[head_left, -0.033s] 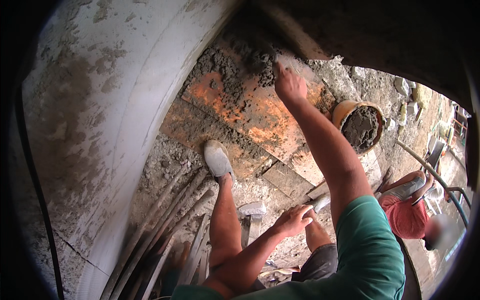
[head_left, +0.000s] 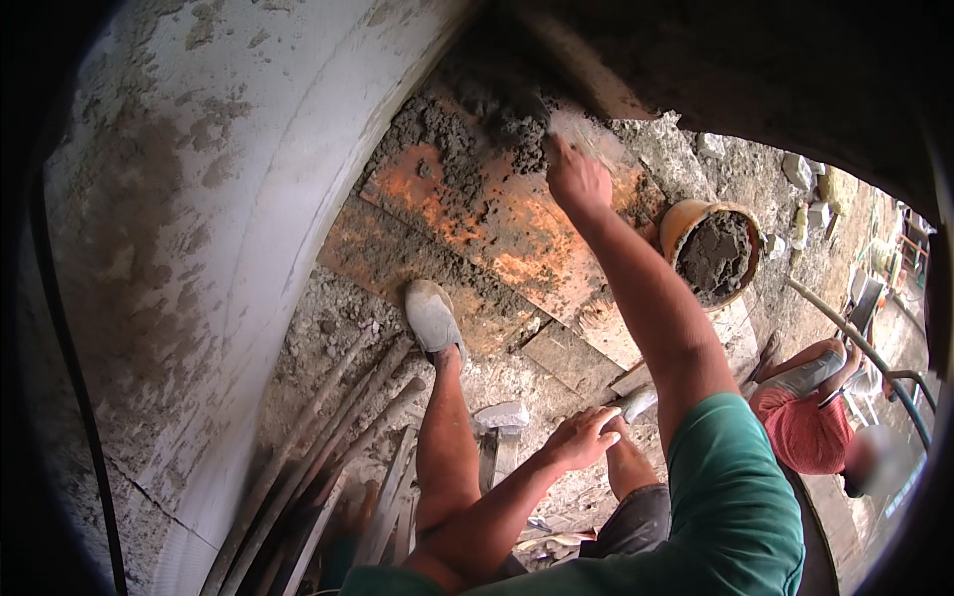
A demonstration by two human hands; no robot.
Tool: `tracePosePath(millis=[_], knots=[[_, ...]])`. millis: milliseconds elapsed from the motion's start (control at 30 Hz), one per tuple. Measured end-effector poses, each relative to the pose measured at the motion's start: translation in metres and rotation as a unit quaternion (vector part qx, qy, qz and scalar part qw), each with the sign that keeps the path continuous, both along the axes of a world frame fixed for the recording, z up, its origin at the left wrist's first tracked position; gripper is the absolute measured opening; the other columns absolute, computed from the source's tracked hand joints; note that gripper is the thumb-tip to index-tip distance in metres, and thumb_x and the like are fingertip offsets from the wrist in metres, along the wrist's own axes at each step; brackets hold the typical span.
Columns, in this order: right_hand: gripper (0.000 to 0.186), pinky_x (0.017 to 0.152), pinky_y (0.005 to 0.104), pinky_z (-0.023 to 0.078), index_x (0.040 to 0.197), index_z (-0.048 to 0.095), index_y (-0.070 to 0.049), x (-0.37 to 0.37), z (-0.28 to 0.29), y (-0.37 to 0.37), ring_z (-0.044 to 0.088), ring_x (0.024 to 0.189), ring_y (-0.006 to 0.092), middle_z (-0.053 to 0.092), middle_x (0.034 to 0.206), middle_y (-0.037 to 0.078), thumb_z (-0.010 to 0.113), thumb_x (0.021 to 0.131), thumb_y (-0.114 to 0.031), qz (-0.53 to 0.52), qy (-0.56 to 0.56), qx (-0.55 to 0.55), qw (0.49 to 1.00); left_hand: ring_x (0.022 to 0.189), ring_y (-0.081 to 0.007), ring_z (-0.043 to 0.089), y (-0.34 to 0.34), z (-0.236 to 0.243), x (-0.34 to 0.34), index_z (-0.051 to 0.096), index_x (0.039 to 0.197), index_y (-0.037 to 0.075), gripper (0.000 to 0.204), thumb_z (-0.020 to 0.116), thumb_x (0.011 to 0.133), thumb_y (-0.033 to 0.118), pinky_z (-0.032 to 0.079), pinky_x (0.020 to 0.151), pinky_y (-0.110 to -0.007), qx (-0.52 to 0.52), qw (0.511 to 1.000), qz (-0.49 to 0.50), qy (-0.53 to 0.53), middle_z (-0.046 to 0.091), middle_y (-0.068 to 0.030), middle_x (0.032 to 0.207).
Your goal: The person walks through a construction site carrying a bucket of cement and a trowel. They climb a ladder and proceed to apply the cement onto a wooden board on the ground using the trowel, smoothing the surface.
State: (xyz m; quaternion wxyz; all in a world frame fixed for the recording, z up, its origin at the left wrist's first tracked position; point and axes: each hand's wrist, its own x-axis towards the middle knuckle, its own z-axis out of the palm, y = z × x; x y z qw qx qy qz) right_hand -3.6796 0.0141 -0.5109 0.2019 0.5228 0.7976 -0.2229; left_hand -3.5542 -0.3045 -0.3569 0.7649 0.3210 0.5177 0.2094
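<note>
My right hand (head_left: 579, 182) is closed on a dark tool (head_left: 546, 130), probably a trowel, whose far end is lost in shadow among grey mortar (head_left: 452, 149) heaped on rust-orange boards (head_left: 517, 268). My left hand (head_left: 581, 440) rests on my bent right knee with its fingers loosely apart, holding nothing. A yellowish bucket (head_left: 681, 219) of grey mortar stands right of my right forearm. My left foot, in a pale shoe (head_left: 429, 313), is on the boards' near edge.
A pale wall (head_left: 169, 248) curves along the left, with poles and planks (head_left: 358, 417) beside it at lower left. A dark overhang (head_left: 745, 79) spans the top. At right a person in red (head_left: 800, 427) crouches near a hose (head_left: 835, 318); rubble (head_left: 800, 174) lies behind.
My right hand has shifted very slightly downward with the tool. Little else differs.
</note>
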Motion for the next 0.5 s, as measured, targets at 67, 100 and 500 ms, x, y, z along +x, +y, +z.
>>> tracePosePath(millis=[67,100,500], knots=[[0.032,0.079,0.0506,0.055,0.128,0.050,-0.014,0.025,0.005,-0.024,0.070,0.094,0.0397,0.070,0.103,0.023,0.050,0.097,-0.021,-0.084,0.055,-0.035,0.994,0.133,-0.0381,0.050,-0.001,-0.001,-0.004,0.046,0.145,0.008,0.056,0.059,0.096,0.031,0.041,0.110,-0.046,0.003,1.000,-0.012,-0.002,0.053,-0.0206,0.142],[0.033,0.078,0.0506,0.054,0.128,0.050,-0.013,0.042,-0.001,-0.038,0.069,0.094,0.0408,0.069,0.102,0.025,0.052,0.096,-0.022,-0.163,0.095,-0.041,0.981,0.133,-0.0384,0.049,0.000,-0.001,-0.005,0.045,0.145,0.007,0.056,0.058,0.096,0.032,0.041,0.111,-0.046,0.008,1.000,-0.020,-0.006,0.052,-0.0209,0.142],[0.026,0.081,0.0435,0.051,0.112,0.050,-0.001,-0.056,-0.088,-0.124,0.064,0.090,0.0325,0.065,0.096,0.021,0.062,0.092,-0.011,-0.468,0.375,-0.109,0.793,0.133,-0.0379,0.050,0.003,0.014,-0.014,0.061,0.131,0.008,0.049,0.064,0.092,0.037,0.045,0.105,-0.048,-0.029,0.979,-0.003,-0.203,0.055,-0.0176,0.143]])
